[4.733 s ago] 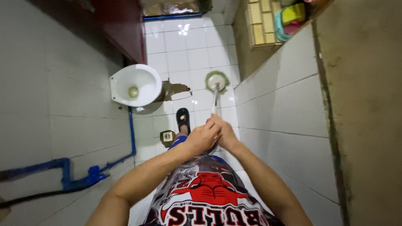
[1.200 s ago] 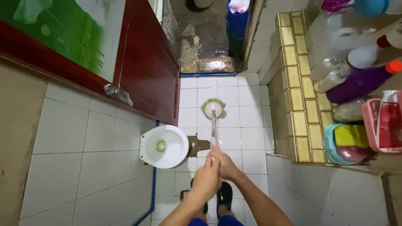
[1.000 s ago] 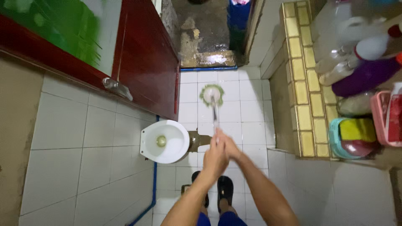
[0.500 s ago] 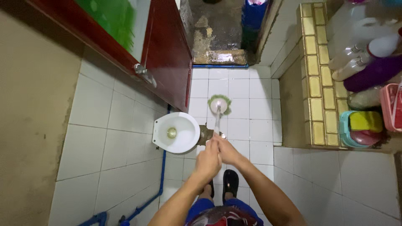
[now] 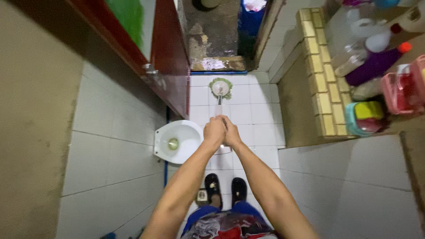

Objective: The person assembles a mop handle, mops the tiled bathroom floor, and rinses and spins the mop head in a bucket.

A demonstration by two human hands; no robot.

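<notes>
Both hands, the left hand (image 5: 214,131) and the right hand (image 5: 231,134), close side by side around the handle of a floor brush (image 5: 220,88), whose round green-fringed head rests on the white floor tiles (image 5: 261,132) near the doorway, well beyond the white toilet bowl (image 5: 177,141) beside the red door (image 5: 170,57).

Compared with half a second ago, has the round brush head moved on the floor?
Yes. The brush head moved away from the toilet bowl, toward the blue door threshold strip, and now lies next to it.
</notes>
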